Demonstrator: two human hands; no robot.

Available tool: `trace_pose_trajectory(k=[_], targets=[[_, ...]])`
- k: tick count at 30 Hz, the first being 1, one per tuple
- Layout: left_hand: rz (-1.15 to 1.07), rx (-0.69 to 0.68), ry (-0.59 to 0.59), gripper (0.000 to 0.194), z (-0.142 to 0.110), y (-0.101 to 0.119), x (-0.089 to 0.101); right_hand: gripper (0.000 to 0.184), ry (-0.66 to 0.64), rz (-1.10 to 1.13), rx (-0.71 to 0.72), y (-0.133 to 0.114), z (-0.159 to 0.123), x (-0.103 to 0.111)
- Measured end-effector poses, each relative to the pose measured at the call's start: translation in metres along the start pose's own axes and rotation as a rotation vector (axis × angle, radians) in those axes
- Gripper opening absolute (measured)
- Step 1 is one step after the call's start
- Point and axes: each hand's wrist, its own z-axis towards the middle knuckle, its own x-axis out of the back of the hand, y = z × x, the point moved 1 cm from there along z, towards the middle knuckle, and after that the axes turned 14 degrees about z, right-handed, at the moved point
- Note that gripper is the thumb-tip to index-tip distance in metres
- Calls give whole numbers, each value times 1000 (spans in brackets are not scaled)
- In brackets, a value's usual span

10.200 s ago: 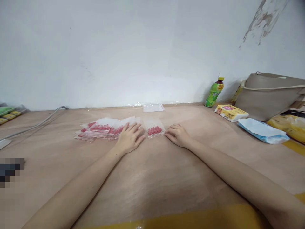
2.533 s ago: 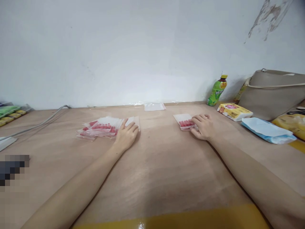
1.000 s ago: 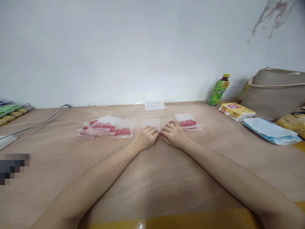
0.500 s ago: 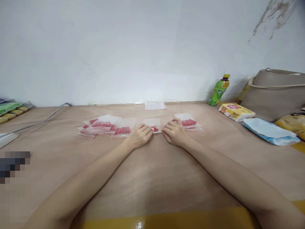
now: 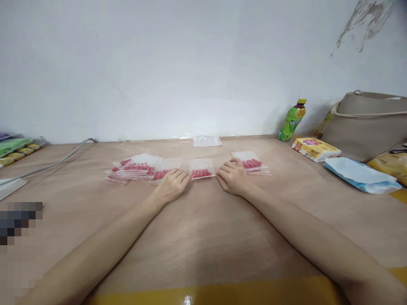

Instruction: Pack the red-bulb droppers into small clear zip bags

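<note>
A small clear zip bag point(image 5: 201, 164) with a row of several red pieces point(image 5: 201, 173) lies in front of me. Their exact kind is too small to make out. With closed fingers, my left hand point(image 5: 173, 185) pinches the bag's near left corner. At the opposite near corner, the fingers of my right hand point(image 5: 233, 176) are closed on the same edge. Partly behind my left hand lies another filled bag point(image 5: 170, 164). A pile of similar bags point(image 5: 135, 166) is spread further left, and a smaller stack point(image 5: 249, 160) sits just beyond my right hand.
Flat empty-looking bags point(image 5: 207, 141) lie by the wall. To the right are a green drink bottle point(image 5: 291, 120), a yellow tissue pack point(image 5: 316, 149), a blue-white packet point(image 5: 362, 176) and a grey handbag point(image 5: 365, 123). A grey cable point(image 5: 63, 160) crosses the table's left side.
My left hand has slid left along the bag's near edge to its corner, uncovering more of the red pieces. My right hand has stayed in place.
</note>
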Motion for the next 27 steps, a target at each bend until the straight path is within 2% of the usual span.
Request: trace_pose_trajectory(k=[3, 7, 13, 15, 18, 20, 22, 27], targets=[[-28, 29, 0, 25, 2, 3, -2, 14, -22, 52, -18, 1, -1, -1], [-84, 80, 4, 26, 7, 11, -2, 25, -51, 129, -114, -4, 0, -5], [-151, 138, -23, 21, 9, 11, 7, 12, -146, 31, -260, -7, -2, -10], [-111, 235, -92, 26, 6, 7, 9, 13, -116, -2, -226, -5, -4, -11], [2, 437, -277, 31, -3, 0, 10, 20, -29, -9, -107, 2, -6, -8], [41, 519, -359, 33, -8, -2, 9, 22, 36, 2, -58, 10, -9, -1], [42, 553, -396, 35, -11, -1, 7, 23, 106, 23, -68, 22, -14, 10], [19, 575, -425, 36, -9, 2, 3, 16, 184, 57, -259, 60, -45, 47]])
